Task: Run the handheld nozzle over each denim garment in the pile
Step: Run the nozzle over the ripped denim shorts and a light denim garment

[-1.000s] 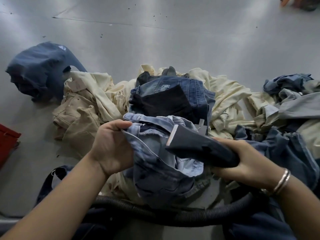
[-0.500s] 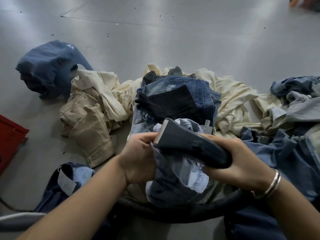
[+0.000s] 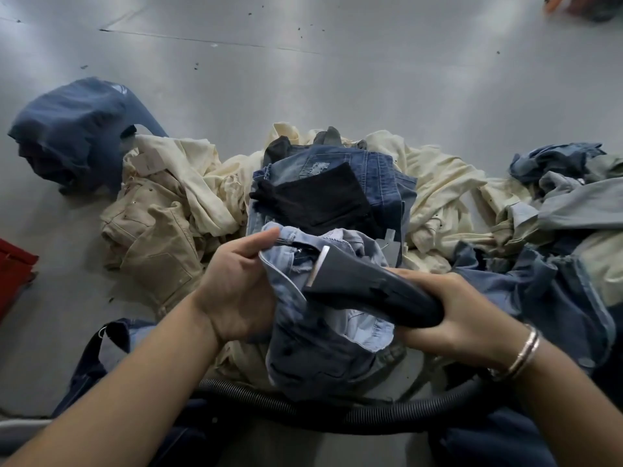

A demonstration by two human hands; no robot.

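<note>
I see my left hand point(image 3: 236, 288) pinching the waistband of light denim shorts point(image 3: 320, 332) to hold them taut above the floor pile point(image 3: 337, 183), while my right hand point(image 3: 462, 318), fingers clamped, presses the dark nozzle point(image 3: 367, 288) flat across the fabric.

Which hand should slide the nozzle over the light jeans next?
The right hand, probably: it already grips the nozzle, whose head rests on the light jeans. The left hand is busy holding the jeans' edge.
</note>
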